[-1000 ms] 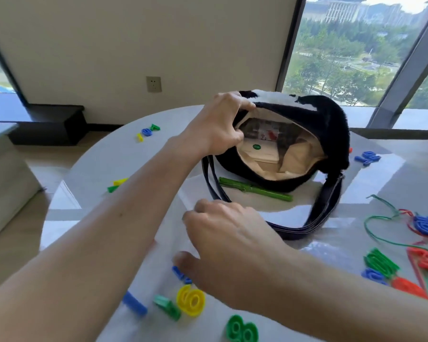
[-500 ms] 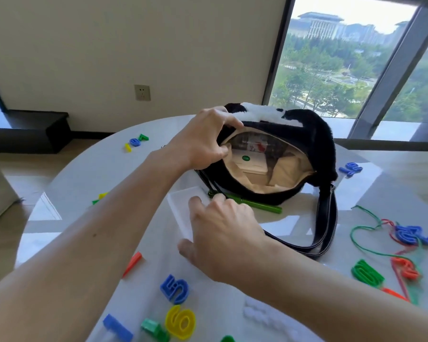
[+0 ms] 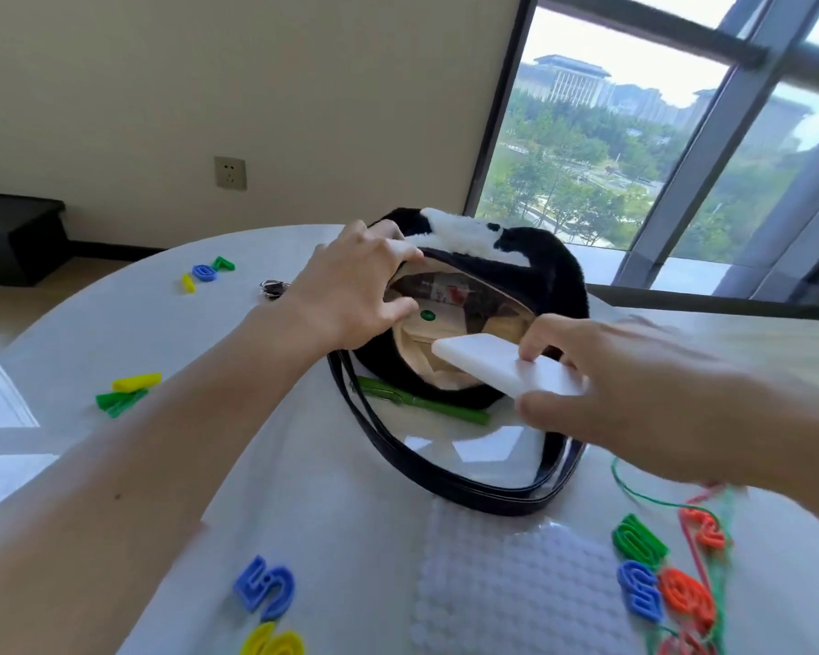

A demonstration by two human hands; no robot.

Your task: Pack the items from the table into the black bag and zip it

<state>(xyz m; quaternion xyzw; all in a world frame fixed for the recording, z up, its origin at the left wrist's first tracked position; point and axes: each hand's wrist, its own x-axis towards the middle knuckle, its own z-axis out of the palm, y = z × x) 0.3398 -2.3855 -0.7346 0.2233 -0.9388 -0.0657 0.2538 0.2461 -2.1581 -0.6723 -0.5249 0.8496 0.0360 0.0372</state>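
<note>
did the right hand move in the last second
Yes. The right hand rose from the table in front of the green pen to the mouth of the bag, now holding a white slab.

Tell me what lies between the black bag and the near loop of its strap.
In the head view, a green pen lies beside the black bag; up to the strap, bare table.
</note>
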